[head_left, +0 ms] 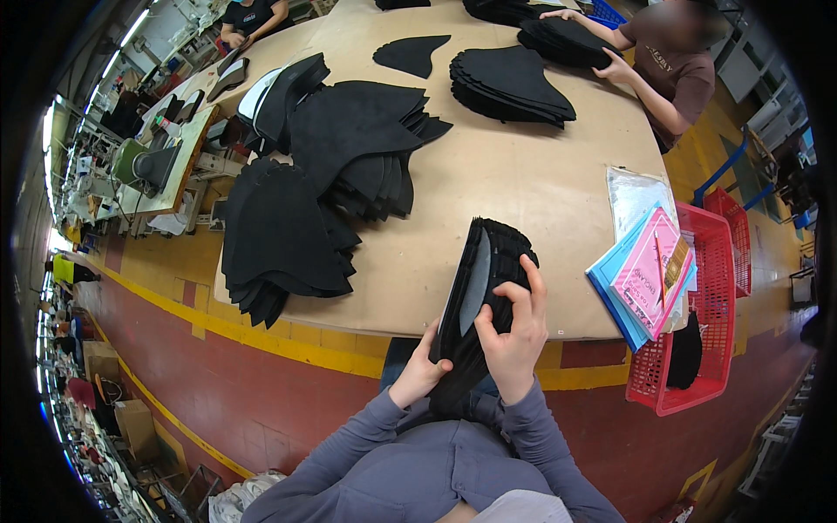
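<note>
My left hand (420, 373) grips the lower left side of a stack of black curved cut pieces (510, 250), its thumb across the front. My right hand (516, 329) is closed on the stack's right side, with bent fingers along the layered edges and the thumb by a gap. In that gap a grey face (476, 277) of one piece shows. The stack is tilted upright at the table's near edge, in front of my body. Its lower end is partly hidden by my hands.
Fanned black piles (283, 222) lie left on the brown-topped table (514, 187); another black stack (510, 83) lies farther back. Pink and blue papers (645, 270) lie at the right edge, above a red basket (702, 349). A co-worker (676, 70) holds black pieces at the far right.
</note>
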{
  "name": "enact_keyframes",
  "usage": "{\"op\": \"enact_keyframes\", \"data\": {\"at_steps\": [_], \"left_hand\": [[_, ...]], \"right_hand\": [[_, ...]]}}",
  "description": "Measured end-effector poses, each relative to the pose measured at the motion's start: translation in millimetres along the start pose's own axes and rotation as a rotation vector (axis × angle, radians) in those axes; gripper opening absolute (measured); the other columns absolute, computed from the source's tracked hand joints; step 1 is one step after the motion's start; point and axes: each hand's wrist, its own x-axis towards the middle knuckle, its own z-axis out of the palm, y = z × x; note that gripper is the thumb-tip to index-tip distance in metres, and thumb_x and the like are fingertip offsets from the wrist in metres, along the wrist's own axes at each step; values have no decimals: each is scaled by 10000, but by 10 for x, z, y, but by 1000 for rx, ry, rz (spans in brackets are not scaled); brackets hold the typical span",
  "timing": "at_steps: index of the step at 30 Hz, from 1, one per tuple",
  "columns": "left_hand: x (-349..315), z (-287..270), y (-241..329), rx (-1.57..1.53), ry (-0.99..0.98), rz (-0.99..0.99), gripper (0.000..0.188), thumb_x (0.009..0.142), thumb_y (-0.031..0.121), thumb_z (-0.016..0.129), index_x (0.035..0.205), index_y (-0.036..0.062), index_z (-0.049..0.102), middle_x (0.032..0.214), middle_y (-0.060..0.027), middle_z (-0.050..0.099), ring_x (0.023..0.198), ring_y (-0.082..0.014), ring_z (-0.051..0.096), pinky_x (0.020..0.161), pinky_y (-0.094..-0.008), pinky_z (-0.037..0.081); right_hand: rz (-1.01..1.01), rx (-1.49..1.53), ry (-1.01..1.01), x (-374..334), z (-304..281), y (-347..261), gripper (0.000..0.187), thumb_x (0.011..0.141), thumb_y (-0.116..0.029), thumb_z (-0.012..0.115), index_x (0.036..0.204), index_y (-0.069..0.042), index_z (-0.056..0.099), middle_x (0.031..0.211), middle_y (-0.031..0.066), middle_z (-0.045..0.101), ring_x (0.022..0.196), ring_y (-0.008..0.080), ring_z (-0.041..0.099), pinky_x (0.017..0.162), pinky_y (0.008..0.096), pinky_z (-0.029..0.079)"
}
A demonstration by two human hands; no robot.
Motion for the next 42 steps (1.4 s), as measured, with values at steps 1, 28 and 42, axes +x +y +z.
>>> {"op": "enact_keyframes", "data": {"at_steps": [1, 28, 42], "left_hand": [[-1, -6, -5, 17, 5, 6, 1189, 681, 649, 720, 1499, -22, 177, 1454, -151, 390, 1348, -206, 378, 1108, -326, 305], [-11, 6, -19, 75, 35, -10, 1184, 672, 658, 721, 1501, -11, 204, 1447, -163, 415, 1340, -217, 399, 1100, -330, 323], [0, 31, -25, 158, 36, -19, 1204, 631, 663, 745, 1517, 47, 211, 1476, -162, 405, 1354, -244, 404, 1093, -343, 341]], "right_hand": [[-68, -47, 5, -6, 19, 55, 143, 726, -167, 773, 793, -93, 671, 1358, 123, 517, 1088, 321, 585, 805, 385, 518], [-94, -100, -2, 0, 34, -66, 151, 641, -129, 764, 748, -99, 662, 1339, 111, 530, 1119, 322, 537, 838, 393, 501], [-65, -121, 18, -31, 34, -49, 200, 613, -92, 712, 798, -127, 646, 1354, 106, 504, 1089, 308, 533, 833, 407, 493]]}}
